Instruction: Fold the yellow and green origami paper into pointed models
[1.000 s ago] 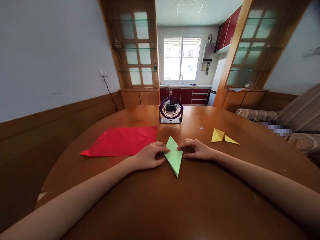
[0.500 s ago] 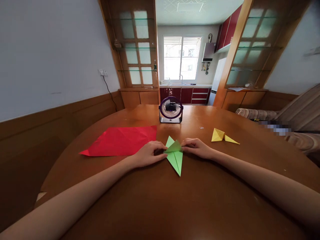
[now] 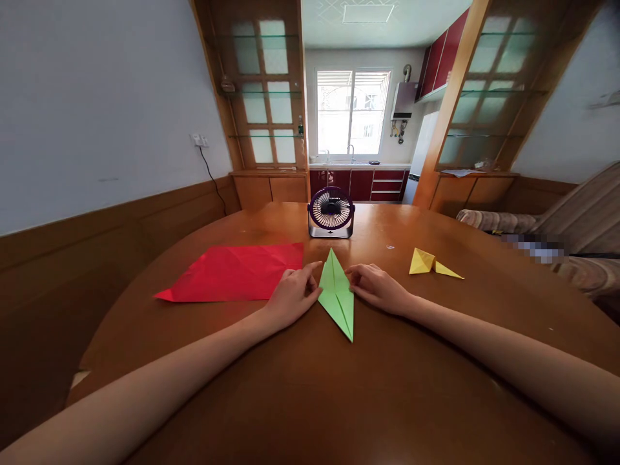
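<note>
At the centre of the frame, on the round wooden table [image 3: 310, 387], lies the green folded paper [image 3: 338, 297], a long kite shape with one tip pointing up toward the fan and the other pointing down toward the lower middle; the left hand [image 3: 294, 295] sits just left of it, fingers loosely spread and pressed flat, fingertips touching the paper's left edge; the right hand [image 3: 379, 289] mirrors it just right of centre, fingers curled low, tips meeting the paper's right edge; neither hand is lifting the sheet, both are bearing down on it; left of centre, a red sheet [image 3: 232, 272] lies flat and creased, its near corner just beside the left hand; right of centre, a yellow folded piece [image 3: 429, 263] rests well apart from the hands; above the green paper, a small round desk fan [image 3: 331, 214] stands upright facing the camera.
</note>
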The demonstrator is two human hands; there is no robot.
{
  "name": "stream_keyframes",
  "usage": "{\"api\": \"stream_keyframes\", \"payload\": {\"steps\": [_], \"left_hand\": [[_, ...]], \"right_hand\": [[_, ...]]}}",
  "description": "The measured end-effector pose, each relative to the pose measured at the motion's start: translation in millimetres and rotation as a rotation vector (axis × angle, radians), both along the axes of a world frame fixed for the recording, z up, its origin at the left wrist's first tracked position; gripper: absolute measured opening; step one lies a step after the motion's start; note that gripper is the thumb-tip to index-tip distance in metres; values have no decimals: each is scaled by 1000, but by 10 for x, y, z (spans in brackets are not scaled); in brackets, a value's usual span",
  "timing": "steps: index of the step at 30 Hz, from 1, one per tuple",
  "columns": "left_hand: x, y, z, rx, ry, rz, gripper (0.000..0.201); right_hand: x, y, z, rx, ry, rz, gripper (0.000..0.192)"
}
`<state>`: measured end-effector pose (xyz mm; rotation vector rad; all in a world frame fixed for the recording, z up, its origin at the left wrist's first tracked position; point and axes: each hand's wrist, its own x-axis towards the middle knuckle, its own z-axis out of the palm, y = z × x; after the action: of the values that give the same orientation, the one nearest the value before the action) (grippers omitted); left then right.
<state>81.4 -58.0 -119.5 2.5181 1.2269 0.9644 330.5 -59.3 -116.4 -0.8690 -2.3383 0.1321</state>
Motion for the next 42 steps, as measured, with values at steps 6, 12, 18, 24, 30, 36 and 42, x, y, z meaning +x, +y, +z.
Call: {"api": "stream_keyframes", "payload": {"steps": [6,12,18,24,30,36,42], "left_hand": [[9,-34,25,59,105,39,52],[2,-17,-4,171,228,-141,33],[-4,21,-18,69,330,-307,35],[-6,-17,18,12,311,-324,36],[-50,33,-22,-49,436,-353,46],[-54,52,-31,-59,479,-364,48],[-58,36,-18,-73,472,-347,48]], "right_hand": [[11,43,-59,71,-16,20,16],[20,79,-58,116,-120,95,17],[25,50,-39,115,-121,121,19],[23,-5,-2,137,-141,207,21],[24,-14,11,91,-182,196,22],[20,-52,13,191,-221,366,30],[-7,-118,49,156,-184,444,29]]}}
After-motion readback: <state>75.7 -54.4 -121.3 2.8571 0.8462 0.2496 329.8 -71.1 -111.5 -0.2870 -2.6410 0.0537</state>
